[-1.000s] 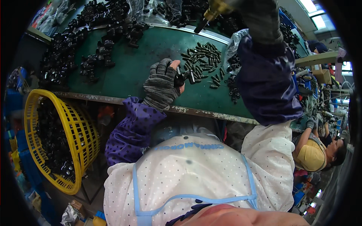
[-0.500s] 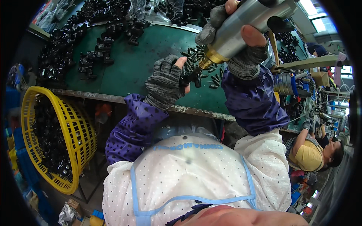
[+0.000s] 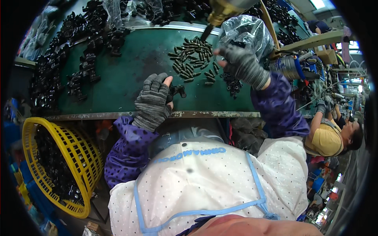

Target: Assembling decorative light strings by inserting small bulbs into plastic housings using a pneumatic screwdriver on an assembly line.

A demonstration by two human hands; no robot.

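Note:
My left hand (image 3: 153,100), in a grey striped glove with bare fingertips, is closed on a small black plastic part (image 3: 179,91) near the table's front edge. The part's short arm sticks out to the right of the thumb. My right hand (image 3: 245,66), gloved alike, hovers over the right of the table with fingers stretched leftward and nothing visible in them. Left of those fingers lies a heap of slim, dark, pin-like pieces (image 3: 193,55). Above the heap hangs a power screwdriver (image 3: 222,15) with a brass-coloured nose and dark bit, apart from both hands.
Small black ring-like pieces (image 3: 233,84) lie below my right hand, beside a clear plastic bag (image 3: 252,33). Black plastic parts (image 3: 84,74) line the green table's left. A yellow basket (image 3: 84,157) of black parts stands at lower left. A co-worker (image 3: 328,135) is at far right.
My right hand has let go of the screwdriver, which now hangs higher up, and has come down to the right of the pins. My left hand has shifted slightly left and nearer with the black part.

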